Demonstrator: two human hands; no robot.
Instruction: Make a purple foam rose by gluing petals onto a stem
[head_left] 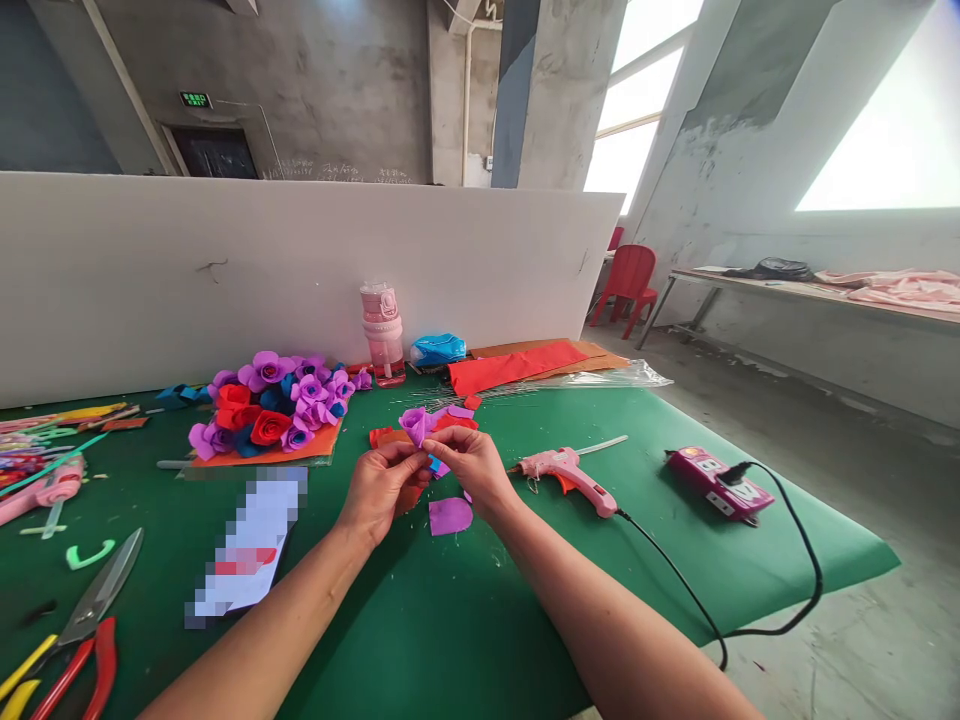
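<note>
the fingers of the left hand [381,490] and of the right hand [474,468] are close together, both pinched on the base of a purple flower [415,424], which stands upright above the fingertips, its petals curled round one another, over the middle of the green worktop [465,620]; around and behind the hands lie loose red pieces [384,437] and purple pieces [456,411], partly hidden, and one purple petal [450,517] lies flat just on the near side of them; near the right hand a pink glue gun [559,465] rests on its side, a pale glue stick [607,443] poking out of its back and a black cord [675,565] trailing from its handle over the edge; farther right is a dark pink power strip [701,480] with a black plug [733,474] in it; left of the hands lies a flat, blurred-out object [251,535], and beyond it a cluster of purple, red and blue flowers [277,400] sits on an orange sheet [322,445]; farther left are scissors [105,590] with red and yellow handles and a second glue gun [56,488]; along the back stand a pink bottle [384,340], a blue packet [441,350] and a red strip [517,368], before a white board [300,260]
</note>
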